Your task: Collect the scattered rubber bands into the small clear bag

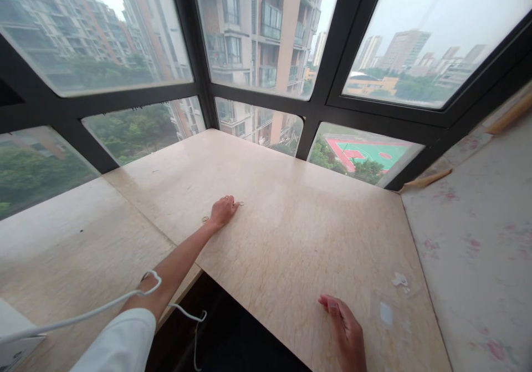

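My left hand (224, 211) reaches out to the middle of the pale marbled sill, fingers curled down against the surface. A small ring (241, 203) shows at its fingertips, and whatever else the fingers hold is hidden. Another small gold-coloured ring (205, 219) lies just left of the wrist. My right hand (343, 327) rests near the front edge at the lower right, its fingers curled in and touching nothing that I can make out. To its right are a clear plastic bag with a white label (385, 313) and a small white item (400, 281).
A white cable (95, 310) crosses my left forearm. The sill (291, 222) has a dark opening (224, 333) at its front. A white box (19, 344) stands at the lower left. Dark-framed windows rise behind, and a floral-papered wall (477, 250) bounds the right.
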A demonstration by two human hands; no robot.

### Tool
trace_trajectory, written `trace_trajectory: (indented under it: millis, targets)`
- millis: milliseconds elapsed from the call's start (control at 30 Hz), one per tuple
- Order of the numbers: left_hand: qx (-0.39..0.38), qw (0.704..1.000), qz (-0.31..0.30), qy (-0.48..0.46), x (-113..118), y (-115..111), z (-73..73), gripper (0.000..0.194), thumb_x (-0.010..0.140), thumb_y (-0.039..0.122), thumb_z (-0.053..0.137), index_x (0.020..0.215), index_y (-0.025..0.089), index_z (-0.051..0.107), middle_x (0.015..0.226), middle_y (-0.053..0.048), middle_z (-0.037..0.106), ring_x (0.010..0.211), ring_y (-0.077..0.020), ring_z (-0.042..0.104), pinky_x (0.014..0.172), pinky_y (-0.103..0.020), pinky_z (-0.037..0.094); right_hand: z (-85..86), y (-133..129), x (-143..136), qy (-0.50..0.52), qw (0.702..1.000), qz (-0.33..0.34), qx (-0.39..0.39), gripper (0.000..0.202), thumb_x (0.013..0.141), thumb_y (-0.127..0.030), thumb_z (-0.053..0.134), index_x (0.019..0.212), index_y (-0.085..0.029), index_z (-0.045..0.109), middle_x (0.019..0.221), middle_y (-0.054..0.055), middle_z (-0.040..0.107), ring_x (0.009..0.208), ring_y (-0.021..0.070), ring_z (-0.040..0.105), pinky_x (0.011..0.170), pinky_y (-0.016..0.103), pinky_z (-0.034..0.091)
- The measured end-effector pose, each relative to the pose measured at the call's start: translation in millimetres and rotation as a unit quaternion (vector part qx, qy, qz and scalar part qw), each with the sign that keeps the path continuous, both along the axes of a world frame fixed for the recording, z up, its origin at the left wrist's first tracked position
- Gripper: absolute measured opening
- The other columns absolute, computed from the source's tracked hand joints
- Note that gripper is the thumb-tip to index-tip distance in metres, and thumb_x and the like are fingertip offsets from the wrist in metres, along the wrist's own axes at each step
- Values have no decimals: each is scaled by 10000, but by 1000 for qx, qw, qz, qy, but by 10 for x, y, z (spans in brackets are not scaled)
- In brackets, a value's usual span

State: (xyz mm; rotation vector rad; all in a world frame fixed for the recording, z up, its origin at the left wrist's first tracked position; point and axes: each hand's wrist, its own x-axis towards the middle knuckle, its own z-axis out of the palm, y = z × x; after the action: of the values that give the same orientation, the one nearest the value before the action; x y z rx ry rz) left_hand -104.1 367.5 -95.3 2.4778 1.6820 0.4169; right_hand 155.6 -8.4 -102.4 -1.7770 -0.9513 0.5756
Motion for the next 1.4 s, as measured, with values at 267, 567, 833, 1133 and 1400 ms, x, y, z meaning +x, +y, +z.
trace_trajectory:
  millis: [267,567,833,1133,1400]
  targets:
    - [-146,988,-9,-51,26,210,210,293,834,443,530,769,161,571,853,-123,650,910,-276,604,748,-336,425,-64,-24,19,-2,1000,5,-15,484,834,-583,473,894,-158,695,944,124,694,899,252,641,824,396,516]
    - [-291,917,33,-271,219,531,589,254,780,357,656,811,119,573,714,-84,669,609,-146,631,518,-224,479,-65,-19,12,-6,1000,1,-25,493,817,-597,481,885,-159,697,938,125,696,906,259,635,842,398,502]
    - [-341,852,68,-392,194,716,739,355,472,64,820,747,91,597,625,-45,644,686,-200,661,689,-307,570,-59,-7,10,-34,999,-2,-15,432,818,-546,508,845,-163,706,902,113,703,871,245,643,799,348,514]
    - [-296,847,131,-421,-366,834,861,455,401,-55,793,781,91,591,653,-56,664,684,-204,670,656,-283,562,-155,-16,86,-19,999,2,-29,468,775,-588,542,835,-157,714,898,121,705,871,254,647,800,338,513]
    - [-253,855,161,-423,-593,796,944,451,458,102,863,814,96,585,589,-60,665,639,-209,677,614,-283,579,-123,-8,39,-30,999,-9,-24,456,767,-590,548,818,-166,708,889,110,703,876,256,640,810,335,498]
